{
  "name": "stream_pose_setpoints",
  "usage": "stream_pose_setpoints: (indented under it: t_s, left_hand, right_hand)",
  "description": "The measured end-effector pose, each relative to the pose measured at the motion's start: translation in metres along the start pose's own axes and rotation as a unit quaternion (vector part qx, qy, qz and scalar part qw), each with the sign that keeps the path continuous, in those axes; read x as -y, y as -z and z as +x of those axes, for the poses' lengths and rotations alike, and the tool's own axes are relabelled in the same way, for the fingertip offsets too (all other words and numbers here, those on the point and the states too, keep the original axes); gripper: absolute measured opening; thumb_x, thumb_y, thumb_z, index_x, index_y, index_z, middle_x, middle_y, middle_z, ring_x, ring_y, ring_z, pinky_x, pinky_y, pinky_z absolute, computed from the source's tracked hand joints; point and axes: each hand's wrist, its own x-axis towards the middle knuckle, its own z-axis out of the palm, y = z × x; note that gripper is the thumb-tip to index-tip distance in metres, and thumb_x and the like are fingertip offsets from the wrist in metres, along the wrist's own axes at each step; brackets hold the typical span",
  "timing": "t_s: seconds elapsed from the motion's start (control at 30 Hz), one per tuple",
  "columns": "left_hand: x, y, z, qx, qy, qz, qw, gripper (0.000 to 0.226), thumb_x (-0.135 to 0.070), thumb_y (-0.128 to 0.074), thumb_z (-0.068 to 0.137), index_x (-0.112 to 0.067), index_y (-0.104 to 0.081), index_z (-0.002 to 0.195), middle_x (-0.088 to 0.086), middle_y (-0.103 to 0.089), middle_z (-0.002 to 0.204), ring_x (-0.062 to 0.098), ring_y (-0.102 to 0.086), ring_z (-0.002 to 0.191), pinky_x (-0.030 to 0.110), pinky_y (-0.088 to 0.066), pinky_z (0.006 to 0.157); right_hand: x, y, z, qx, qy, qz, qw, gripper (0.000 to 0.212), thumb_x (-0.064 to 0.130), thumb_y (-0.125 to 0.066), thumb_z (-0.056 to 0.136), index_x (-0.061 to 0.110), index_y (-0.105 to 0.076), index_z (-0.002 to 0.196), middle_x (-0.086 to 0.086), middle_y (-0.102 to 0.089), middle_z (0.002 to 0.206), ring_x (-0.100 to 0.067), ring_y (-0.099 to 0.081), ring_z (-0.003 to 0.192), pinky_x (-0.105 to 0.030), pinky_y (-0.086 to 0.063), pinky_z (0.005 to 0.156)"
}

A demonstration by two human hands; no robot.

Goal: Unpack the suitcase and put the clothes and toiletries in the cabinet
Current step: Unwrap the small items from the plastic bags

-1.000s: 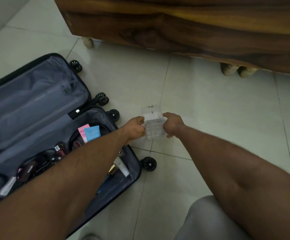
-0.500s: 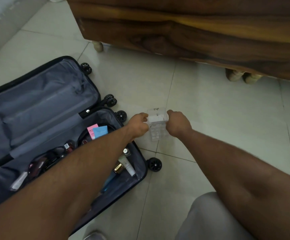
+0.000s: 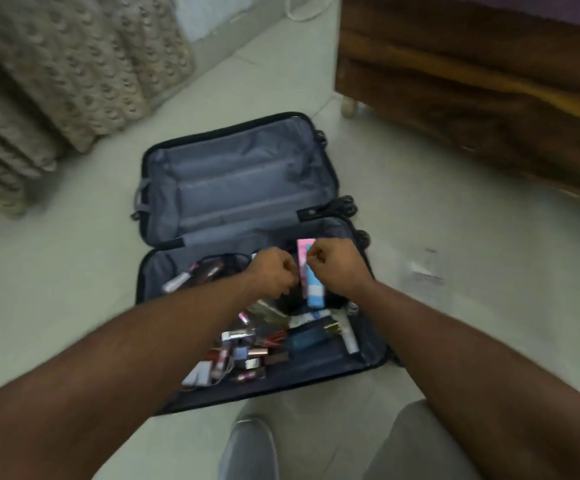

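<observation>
The black suitcase (image 3: 142,271) lies open on the tiled floor in front of me. Its far half shows bare grey lining; its near half holds several toiletries (image 3: 247,351): tubes, small bottles and lipsticks. A pink and blue tube (image 3: 310,282) lies near the hinge. My left hand (image 3: 274,271) and my right hand (image 3: 337,268) hover over the near half on either side of that tube. Both have their fingers curled in, and I see nothing in them. A blurred clear plastic box (image 3: 423,271) stands on the floor to the right of the suitcase.
A dark wooden piece of furniture on small feet (image 3: 472,98) fills the upper right. A beige textured fabric (image 3: 56,81) hangs at the upper left. My grey-clad knees (image 3: 247,452) are at the bottom edge. Bare tiles surround the suitcase.
Both hands let go of the clear box, which stays on the floor, and moved left over the suitcase. My view swung left, so the suitcase is now centred.
</observation>
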Motion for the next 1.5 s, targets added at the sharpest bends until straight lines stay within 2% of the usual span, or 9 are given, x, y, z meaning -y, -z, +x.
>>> stream_pose_setpoints:
  t_s: [0.4,0.73,0.87,0.93,1.03,1.13,1.23,1.33,1.5]
  left_hand:
    - [0.141,0.029,-0.052,-0.18,0.095,-0.137,0.969,0.012,-0.006,-0.079,0.086,-0.012,-0.073,0.093,0.003,-0.07,0.078,0.015,-0.062,0.069,0.027,-0.053,0.073]
    - [0.16,-0.007,-0.056,-0.159,0.08,-0.15,0.972,0.016,-0.002,-0.077,0.085,-0.017,-0.072,0.084,-0.005,-0.067,0.068,0.004,-0.06,0.061,0.016,-0.047,0.059]
    - [0.168,-0.006,-0.063,-0.154,0.104,-0.141,0.973,0.032,0.006,-0.074,0.08,-0.025,-0.068,0.075,-0.006,-0.068,0.069,0.012,-0.067,0.071,0.033,-0.06,0.072]
    - [0.171,-0.007,-0.065,-0.158,0.106,-0.141,0.972,0.036,0.007,-0.074,0.077,-0.028,-0.067,0.074,-0.004,-0.07,0.07,0.02,-0.072,0.074,0.041,-0.064,0.075]
    - [0.173,-0.008,-0.067,-0.159,0.113,-0.148,0.969,0.033,0.006,-0.075,0.078,-0.026,-0.068,0.077,-0.003,-0.07,0.071,0.023,-0.073,0.077,0.044,-0.064,0.077]
    - [0.172,-0.006,-0.071,-0.16,0.124,-0.189,0.961,0.028,0.001,-0.077,0.084,-0.024,-0.068,0.084,-0.002,-0.068,0.075,0.021,-0.072,0.075,0.038,-0.064,0.068]
    - [0.171,-0.004,-0.074,-0.15,0.131,-0.246,0.949,0.028,-0.003,-0.082,0.083,-0.012,-0.069,0.107,0.004,-0.072,0.085,0.019,-0.073,0.08,0.033,-0.062,0.071]
    - [0.163,0.002,-0.077,-0.101,0.075,-0.339,0.932,0.051,-0.001,-0.083,0.081,-0.012,-0.061,0.125,0.005,-0.074,0.103,0.018,-0.073,0.094,0.028,-0.06,0.076]
    - [0.144,0.004,-0.077,-0.072,0.094,-0.412,0.904,0.029,0.011,-0.054,0.084,-0.005,-0.069,0.102,0.008,-0.071,0.08,0.017,-0.061,0.059,0.03,-0.048,0.052]
  right_hand:
    - [0.074,-0.08,0.01,0.176,0.071,-0.089,0.978,0.02,0.015,-0.064,0.085,0.012,-0.076,0.101,-0.011,-0.074,0.097,-0.031,-0.068,0.089,-0.041,-0.059,0.081]
    - [0.07,-0.096,0.01,0.224,0.091,-0.137,0.96,0.008,0.017,-0.07,0.085,0.019,-0.075,0.092,0.001,-0.068,0.086,-0.018,-0.063,0.079,-0.037,-0.059,0.077]
    - [0.075,-0.112,0.01,0.255,0.083,-0.156,0.951,0.008,0.02,-0.069,0.081,0.021,-0.075,0.078,0.002,-0.071,0.078,-0.017,-0.067,0.073,-0.039,-0.063,0.072]
    - [0.08,-0.126,0.007,0.26,0.081,-0.159,0.949,0.008,0.024,-0.068,0.084,0.021,-0.074,0.088,0.0,-0.07,0.084,-0.021,-0.067,0.078,-0.039,-0.062,0.073]
    - [0.084,-0.148,0.006,0.256,0.066,-0.147,0.953,0.02,0.029,-0.068,0.087,0.022,-0.071,0.105,0.002,-0.065,0.093,-0.022,-0.062,0.085,-0.034,-0.054,0.07]
    - [0.084,-0.157,0.009,0.269,0.058,-0.17,0.946,0.014,0.028,-0.067,0.084,0.023,-0.071,0.097,0.004,-0.066,0.087,-0.021,-0.065,0.082,-0.032,-0.054,0.066]
    - [0.083,-0.147,0.01,0.293,0.04,-0.095,0.95,0.008,0.026,-0.075,0.081,0.019,-0.07,0.082,0.002,-0.069,0.082,-0.016,-0.067,0.078,-0.035,-0.06,0.071]
    - [0.086,-0.126,0.011,0.282,-0.019,0.124,0.951,0.011,0.014,-0.079,0.089,0.006,-0.073,0.087,0.002,-0.069,0.069,-0.006,-0.062,0.058,-0.024,-0.05,0.055]
    - [0.084,-0.119,0.008,0.242,-0.075,0.27,0.929,0.033,0.028,-0.065,0.103,-0.001,-0.071,0.088,-0.015,-0.072,0.069,-0.023,-0.061,0.049,-0.028,-0.046,0.045]
